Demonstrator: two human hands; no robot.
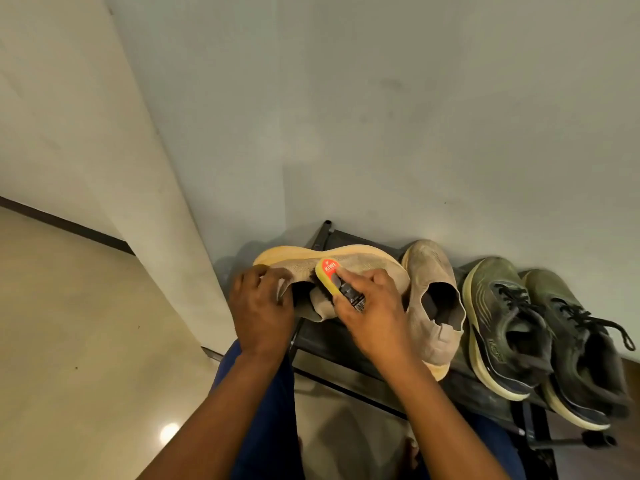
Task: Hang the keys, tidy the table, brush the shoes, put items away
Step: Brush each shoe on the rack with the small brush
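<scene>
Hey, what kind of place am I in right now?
Probably a home entryway or hallway corner: a dark shoe rack stands against a plain wall, with green sneakers on it and a shiny tiled floor beside.

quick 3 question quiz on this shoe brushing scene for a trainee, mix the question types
1. True or false: the left hand grips the tan shoe being brushed.
2. Which hand holds the brush? A) left B) right C) neither
3. How many shoes stand on the rack, apart from the one in the hands?

Key
1. True
2. B
3. Three: the other tan shoe and two green sneakers.
</scene>
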